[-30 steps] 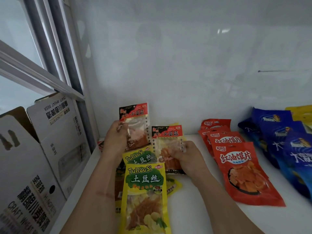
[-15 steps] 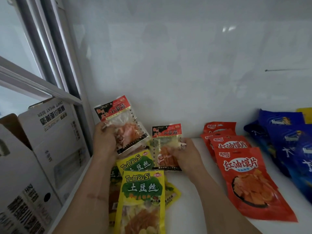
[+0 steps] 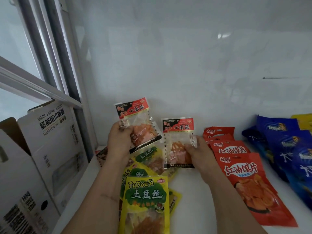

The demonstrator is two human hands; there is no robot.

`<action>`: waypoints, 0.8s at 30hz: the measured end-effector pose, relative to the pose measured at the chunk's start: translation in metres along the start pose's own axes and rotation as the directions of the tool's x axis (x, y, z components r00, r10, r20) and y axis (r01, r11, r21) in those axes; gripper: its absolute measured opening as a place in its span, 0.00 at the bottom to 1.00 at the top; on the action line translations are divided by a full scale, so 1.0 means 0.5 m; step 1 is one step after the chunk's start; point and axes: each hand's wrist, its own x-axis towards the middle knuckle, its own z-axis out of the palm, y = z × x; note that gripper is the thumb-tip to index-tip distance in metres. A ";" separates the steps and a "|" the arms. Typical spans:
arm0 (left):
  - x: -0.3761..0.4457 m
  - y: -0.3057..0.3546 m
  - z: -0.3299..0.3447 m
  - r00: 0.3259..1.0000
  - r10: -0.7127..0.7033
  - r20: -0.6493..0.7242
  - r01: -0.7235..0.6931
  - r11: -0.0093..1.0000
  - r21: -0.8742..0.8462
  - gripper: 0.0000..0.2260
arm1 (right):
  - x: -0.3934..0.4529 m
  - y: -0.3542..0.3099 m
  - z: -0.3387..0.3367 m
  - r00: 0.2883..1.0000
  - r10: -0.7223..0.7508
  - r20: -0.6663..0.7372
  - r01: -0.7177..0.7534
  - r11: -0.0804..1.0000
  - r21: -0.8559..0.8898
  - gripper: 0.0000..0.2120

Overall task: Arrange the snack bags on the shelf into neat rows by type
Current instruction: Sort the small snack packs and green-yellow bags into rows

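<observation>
My left hand (image 3: 119, 141) grips a small clear bag with a red-and-black header (image 3: 138, 125), lifted and tilted above the white shelf (image 3: 190, 200). In my right hand (image 3: 197, 152) is a second bag of the same kind (image 3: 177, 142), held upright a little lower and to the right. Below both lies a loose pile of yellow TuDouSi bags (image 3: 146, 200), the nearest one overlapping the others. Another red-and-black bag (image 3: 101, 153) peeks out flat behind my left wrist. A row of red bags (image 3: 239, 168) lies to the right, overlapping front to back.
Blue bags (image 3: 285, 149) lie in a row at the far right, with a yellow bag (image 3: 303, 120) behind them. White cardboard beer boxes (image 3: 50, 149) stand to the left beyond the shelf's side. A window frame (image 3: 64, 65) rises at left; the back wall is plain white.
My left hand has carried its bag rightward and turned it more upright, closer to the right-hand bag. The right hand has lifted its bag slightly off the yellow pile.
</observation>
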 end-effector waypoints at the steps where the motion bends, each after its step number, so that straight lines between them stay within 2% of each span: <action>1: 0.000 -0.003 0.011 1.000 0.001 0.015 -0.001 1.000 0.022 0.08 | 0.006 0.002 -0.004 1.000 -0.005 -0.018 0.004 0.999 -0.032 0.09; 7: -0.003 -0.029 0.072 0.993 -0.001 0.114 -0.017 0.987 0.160 0.09 | 0.052 0.018 0.000 0.995 0.020 -0.094 -0.035 0.985 -0.167 0.11; 12: -0.009 -0.055 0.123 0.982 -0.097 0.159 0.057 0.969 0.241 0.09 | 0.075 0.036 0.007 0.987 0.056 -0.148 -0.097 0.954 -0.283 0.20; 18: -0.028 -0.080 0.168 0.944 -0.259 0.205 0.206 0.946 0.249 0.09 | 0.088 0.034 -0.003 0.978 0.056 -0.199 -0.105 0.964 -0.245 0.17; 24: -0.045 -0.104 0.191 0.931 -0.311 0.190 0.248 0.923 0.295 0.08 | 0.100 0.031 -0.017 0.970 0.071 -0.232 -0.114 0.977 -0.178 0.19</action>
